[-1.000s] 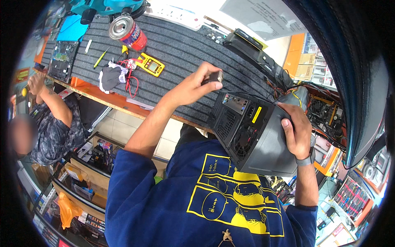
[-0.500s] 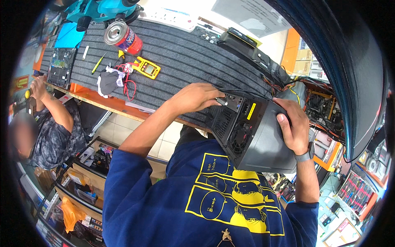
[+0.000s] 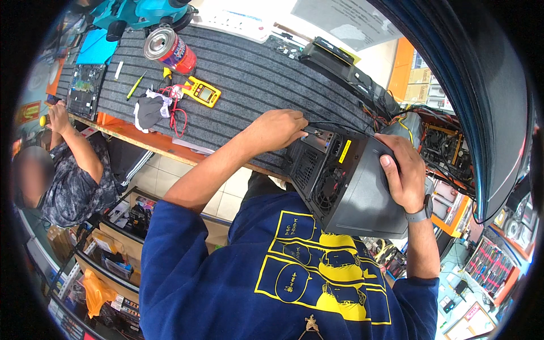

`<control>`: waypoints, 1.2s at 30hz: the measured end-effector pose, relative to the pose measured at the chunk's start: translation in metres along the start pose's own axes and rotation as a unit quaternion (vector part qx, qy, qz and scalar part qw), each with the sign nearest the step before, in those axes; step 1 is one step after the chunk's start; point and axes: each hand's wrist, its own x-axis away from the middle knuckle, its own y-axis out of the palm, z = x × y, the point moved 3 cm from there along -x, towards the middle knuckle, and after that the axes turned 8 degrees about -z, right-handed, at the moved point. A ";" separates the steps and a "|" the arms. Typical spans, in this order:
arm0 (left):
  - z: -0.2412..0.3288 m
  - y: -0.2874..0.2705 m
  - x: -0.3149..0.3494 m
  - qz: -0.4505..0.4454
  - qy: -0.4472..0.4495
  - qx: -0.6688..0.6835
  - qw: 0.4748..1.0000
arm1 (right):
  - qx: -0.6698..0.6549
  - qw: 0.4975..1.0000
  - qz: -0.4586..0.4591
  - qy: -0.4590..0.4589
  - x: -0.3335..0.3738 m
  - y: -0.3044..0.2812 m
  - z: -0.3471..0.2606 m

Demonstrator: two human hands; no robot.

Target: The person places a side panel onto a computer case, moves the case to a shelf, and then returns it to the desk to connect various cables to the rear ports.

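A black desktop computer case [image 3: 368, 195] lies tilted against my front, its back panel with fan grille and ports facing left. My left hand [image 3: 279, 130] is at the port end of that panel, fingertips pinched together. A black cable [image 3: 334, 124] runs into those fingers along the case's far edge; its plug is mostly hidden by them. My right hand [image 3: 403, 175] grips the case's right side, thumb on the grey panel and fingers over the far edge.
On the striped grey mat [image 3: 243, 73] are a yellow clamp meter [image 3: 203, 92] with red leads, a can [image 3: 170, 51], a dark cloth [image 3: 152, 110] and a green screwdriver [image 3: 136, 85]. An opened computer [image 3: 445, 147] stands right. Another person [image 3: 73, 175] works at the left beside an open laptop [image 3: 85, 90].
My left hand has shifted slightly up and its fingers have drawn closer together at the ports. The right hand stays on the case. The other person's hand has moved a little.
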 end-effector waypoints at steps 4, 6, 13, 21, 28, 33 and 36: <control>-0.001 0.002 -0.003 0.001 0.012 -0.001 1.000 | 0.007 1.000 0.018 -0.012 -0.001 0.000 0.000; -0.003 0.001 -0.005 0.005 0.033 -0.002 0.999 | 0.010 1.000 0.019 -0.016 -0.001 0.000 0.001; -0.005 0.007 -0.010 -0.003 0.049 0.018 0.999 | 0.003 0.999 0.028 -0.027 -0.001 0.003 -0.002; -0.003 0.006 -0.020 -0.028 0.083 -0.015 0.996 | 0.011 0.999 0.038 -0.014 0.003 0.002 0.002; -0.015 0.009 -0.026 -0.019 0.032 0.011 0.999 | -0.019 0.999 0.047 -0.012 -0.007 -0.006 0.012; 0.004 -0.010 -0.005 0.058 0.002 0.048 0.997 | -0.010 0.997 0.063 -0.046 0.010 0.000 0.008; 0.014 -0.015 0.022 0.161 -0.082 0.207 0.961 | -0.036 0.995 0.091 -0.031 0.018 -0.002 0.006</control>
